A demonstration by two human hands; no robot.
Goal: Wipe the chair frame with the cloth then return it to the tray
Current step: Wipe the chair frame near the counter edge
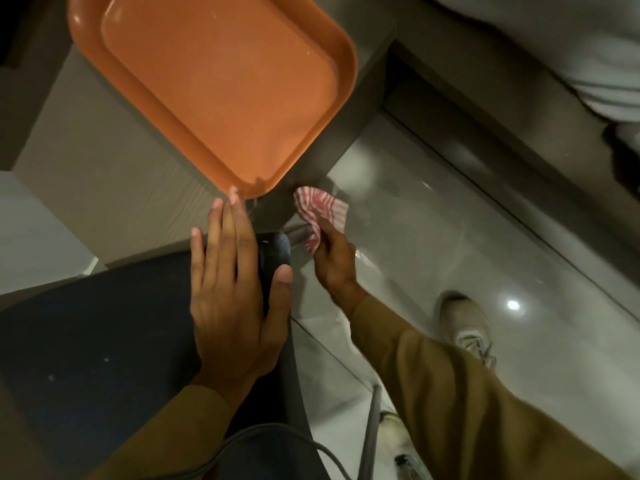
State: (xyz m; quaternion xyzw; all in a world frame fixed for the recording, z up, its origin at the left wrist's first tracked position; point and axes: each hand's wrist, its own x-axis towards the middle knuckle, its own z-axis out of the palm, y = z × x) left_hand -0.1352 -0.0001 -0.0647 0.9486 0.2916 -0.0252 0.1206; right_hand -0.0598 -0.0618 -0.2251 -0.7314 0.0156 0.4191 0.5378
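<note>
We look down over a dark chair seat (104, 341) pushed up to a grey table (104, 174). Our left hand (235, 299) lies flat on the seat's front right corner, fingers straight and spread, thumb out to the side, its grip apart and closed on nothing; the longest fingertips reach just to the near corner of the orange tray (221, 81). The tray sits on the table, angled, with its near corner overhanging the table edge. Our right hand (334, 258) is lower and to the right, beyond the seat edge, its grip pinched on a red-and-white striped cloth (320, 211). The cloth bunches upward from the fingers and hangs just beside the tray corner, apart from it. It lies against a short grey bar of the chair frame (298, 235) that pokes out next to the seat; whether it presses on the bar we cannot tell. Below, a glossy tiled floor (450, 237) shows a pale shoe (465, 323), and both arms wear brown sleeves (450, 393).
</note>
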